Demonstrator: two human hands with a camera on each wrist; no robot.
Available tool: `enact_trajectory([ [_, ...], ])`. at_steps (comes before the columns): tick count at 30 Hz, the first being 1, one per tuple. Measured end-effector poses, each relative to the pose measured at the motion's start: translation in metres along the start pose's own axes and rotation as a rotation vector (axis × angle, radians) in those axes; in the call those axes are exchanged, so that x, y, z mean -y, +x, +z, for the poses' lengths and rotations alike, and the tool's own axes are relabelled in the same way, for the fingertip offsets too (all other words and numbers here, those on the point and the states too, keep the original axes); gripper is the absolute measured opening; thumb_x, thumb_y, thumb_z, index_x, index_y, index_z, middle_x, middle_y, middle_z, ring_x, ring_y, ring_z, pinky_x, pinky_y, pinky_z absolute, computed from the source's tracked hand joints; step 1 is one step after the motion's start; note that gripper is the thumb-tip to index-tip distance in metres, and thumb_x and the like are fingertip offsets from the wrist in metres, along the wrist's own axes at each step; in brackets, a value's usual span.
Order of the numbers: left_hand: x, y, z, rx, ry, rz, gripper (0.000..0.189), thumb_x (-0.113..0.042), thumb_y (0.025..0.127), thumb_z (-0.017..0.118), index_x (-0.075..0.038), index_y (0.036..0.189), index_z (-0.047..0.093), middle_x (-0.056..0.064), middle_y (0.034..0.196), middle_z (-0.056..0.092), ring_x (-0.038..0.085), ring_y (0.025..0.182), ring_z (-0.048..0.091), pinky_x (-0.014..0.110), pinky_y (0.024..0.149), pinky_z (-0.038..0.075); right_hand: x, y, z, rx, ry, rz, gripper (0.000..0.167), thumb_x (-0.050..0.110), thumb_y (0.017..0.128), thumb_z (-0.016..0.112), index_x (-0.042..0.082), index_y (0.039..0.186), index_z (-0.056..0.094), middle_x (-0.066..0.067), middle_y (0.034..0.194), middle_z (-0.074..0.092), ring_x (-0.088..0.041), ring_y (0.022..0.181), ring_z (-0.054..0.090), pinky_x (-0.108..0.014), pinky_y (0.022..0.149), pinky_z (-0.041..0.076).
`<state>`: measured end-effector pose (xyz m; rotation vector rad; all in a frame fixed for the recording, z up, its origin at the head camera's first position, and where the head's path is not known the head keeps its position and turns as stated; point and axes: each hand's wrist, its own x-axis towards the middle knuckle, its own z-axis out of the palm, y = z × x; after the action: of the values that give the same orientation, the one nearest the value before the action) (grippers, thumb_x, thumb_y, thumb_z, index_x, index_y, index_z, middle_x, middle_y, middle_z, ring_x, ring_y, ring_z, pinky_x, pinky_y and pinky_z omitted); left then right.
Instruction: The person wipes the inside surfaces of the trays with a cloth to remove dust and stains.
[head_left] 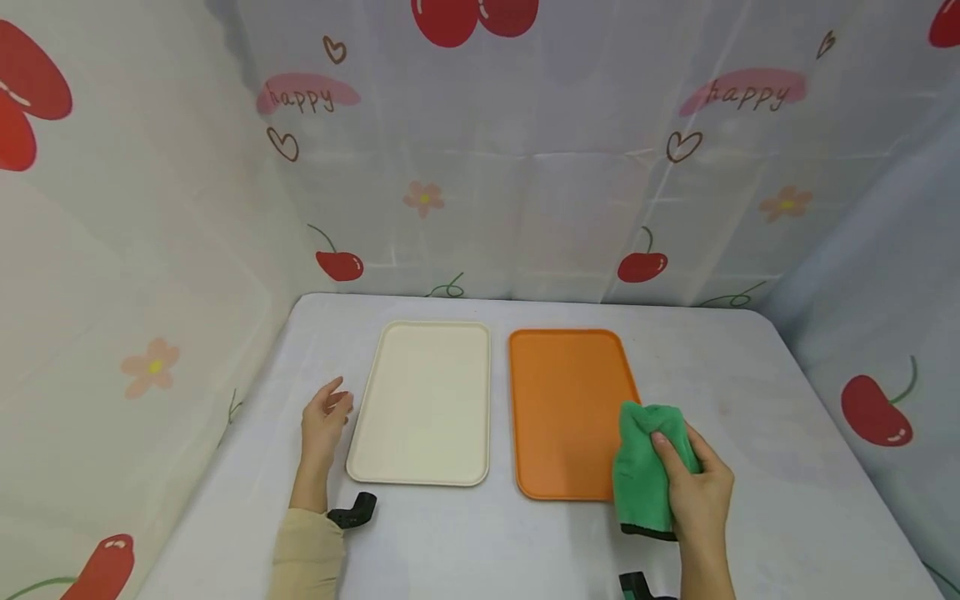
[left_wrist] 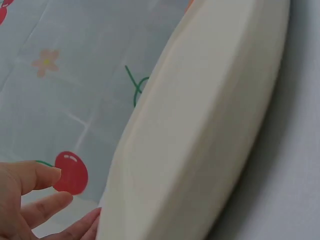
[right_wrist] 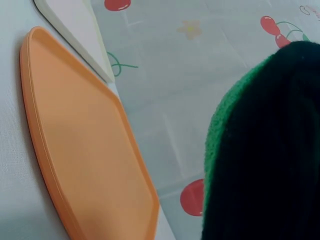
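Right hand (head_left: 697, 492) is gripping green cloth (head_left: 643, 471), hanging lengthwise top-to-bottom over orange tray's (head_left: 562, 400) lower-right corner; left hand (head_left: 324, 417) is resting relaxed, empty.

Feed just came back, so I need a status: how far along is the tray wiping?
Nothing looks finished: both trays are bare, with no visible sign of wiping. In hand: the right hand grips the green cloth over the orange tray's near right corner. The left hand rests open beside the cream tray, not holding it. Left, probably: wiping both trays.
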<state>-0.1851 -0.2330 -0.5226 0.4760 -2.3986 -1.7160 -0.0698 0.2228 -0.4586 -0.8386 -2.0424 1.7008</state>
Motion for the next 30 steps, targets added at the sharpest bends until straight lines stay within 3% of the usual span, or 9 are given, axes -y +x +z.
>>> enact_trajectory([
  [3,0.012,0.004,0.003,0.022,0.052,-0.023,0.046,-0.013,0.096,0.058,-0.003,0.14,0.051,0.028,0.121,0.062,0.007,0.086,0.063,0.01,0.068,0.047,-0.002,0.0,0.0,0.002,-0.009,0.005,0.055,0.029,0.085,0.076,0.011,0.135,0.06,0.013,0.114,0.058,0.005,0.093,0.054,-0.005,0.07,0.046],
  [8,0.021,0.006,0.01,0.046,0.215,0.043,0.047,-0.013,0.089,0.068,-0.005,0.135,0.058,0.02,0.113,0.068,0.024,0.095,0.064,0.017,0.072,0.047,-0.005,-0.002,0.0,0.002,-0.028,0.004,0.056,0.03,0.086,0.075,0.01,0.136,0.059,0.005,0.12,0.059,0.008,0.092,0.053,-0.003,0.069,0.045],
  [13,0.021,0.004,0.014,-0.008,0.303,0.107,0.043,-0.003,0.083,0.071,-0.004,0.125,0.065,0.017,0.099,0.07,0.028,0.086,0.066,0.03,0.072,0.05,-0.004,-0.003,0.001,0.008,-0.032,0.005,0.057,0.03,0.086,0.075,0.009,0.137,0.058,-0.017,0.137,0.056,0.007,0.09,0.053,-0.005,0.067,0.046],
  [17,0.019,0.002,0.016,-0.061,0.319,0.133,0.039,0.0,0.081,0.07,-0.003,0.12,0.069,0.017,0.094,0.072,0.028,0.081,0.069,0.031,0.072,0.05,-0.004,-0.003,0.003,0.013,-0.031,0.019,0.057,0.031,0.086,0.075,0.012,0.137,0.058,-0.012,0.134,0.058,0.006,0.09,0.054,-0.007,0.067,0.047],
  [21,0.018,0.003,0.016,-0.062,0.224,0.089,0.038,0.002,0.081,0.069,-0.002,0.119,0.07,0.019,0.094,0.072,0.017,0.077,0.067,0.017,0.066,0.049,-0.004,-0.003,0.004,0.012,-0.04,0.017,0.057,0.033,0.086,0.075,0.012,0.136,0.059,-0.002,0.126,0.058,0.006,0.091,0.053,-0.006,0.068,0.046],
  [24,0.017,0.005,0.016,-0.022,0.104,0.025,0.04,0.003,0.083,0.066,-0.002,0.122,0.067,0.019,0.094,0.071,0.006,0.074,0.062,0.011,0.064,0.047,-0.003,-0.003,0.005,0.008,-0.05,0.011,0.057,0.033,0.086,0.074,0.012,0.136,0.059,-0.007,0.13,0.059,0.007,0.092,0.053,-0.006,0.068,0.045],
  [27,0.015,0.006,0.014,0.041,-0.028,-0.039,0.044,0.003,0.086,0.063,-0.003,0.13,0.062,0.016,0.094,0.071,0.003,0.073,0.061,0.013,0.064,0.05,-0.003,-0.003,0.006,0.007,-0.05,0.007,0.056,0.033,0.086,0.074,0.012,0.136,0.059,-0.015,0.135,0.058,0.007,0.092,0.053,-0.005,0.069,0.045],
  [30,0.012,0.006,0.013,0.122,-0.187,-0.108,0.049,0.001,0.091,0.057,-0.007,0.139,0.055,0.011,0.099,0.07,0.005,0.078,0.065,0.019,0.069,0.055,-0.004,-0.003,0.007,0.009,-0.046,0.0,0.056,0.032,0.086,0.075,0.011,0.135,0.06,-0.015,0.134,0.058,0.007,0.092,0.053,-0.005,0.069,0.045],
])
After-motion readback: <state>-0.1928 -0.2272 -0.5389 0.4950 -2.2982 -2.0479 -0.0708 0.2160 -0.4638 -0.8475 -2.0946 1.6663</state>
